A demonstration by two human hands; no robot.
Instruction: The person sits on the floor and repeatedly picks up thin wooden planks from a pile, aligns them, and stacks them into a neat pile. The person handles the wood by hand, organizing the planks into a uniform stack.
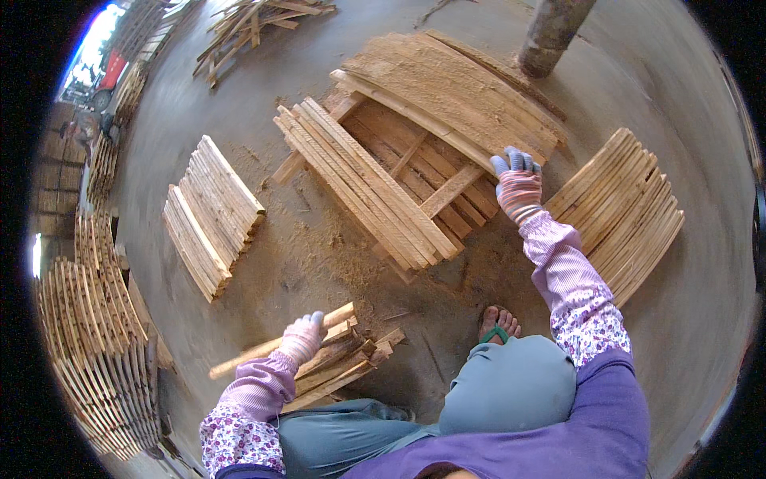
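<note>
My left hand (302, 338), in a striped work glove, is closed round a wooden strip (247, 359) above a small pile of rough offcuts (351, 363) near my knee. My right hand (519, 185), in a matching glove, grips the near end of a long wooden strip (415, 116). That strip lies along the edge of a broad layer of sawdust-covered boards (455, 80). Left of it, several strips (359, 184) lie side by side across wooden crosspieces (447, 190), with more boards showing below in the gap.
Stacked strips lie on the floor at left (211, 215) and at right (622, 211). A round post (556, 36) stands at the far right. Loose scrap wood (255, 24) lies far off, and large stacks of slats (100, 351) line the left side. Sawdust (311, 247) covers the middle floor.
</note>
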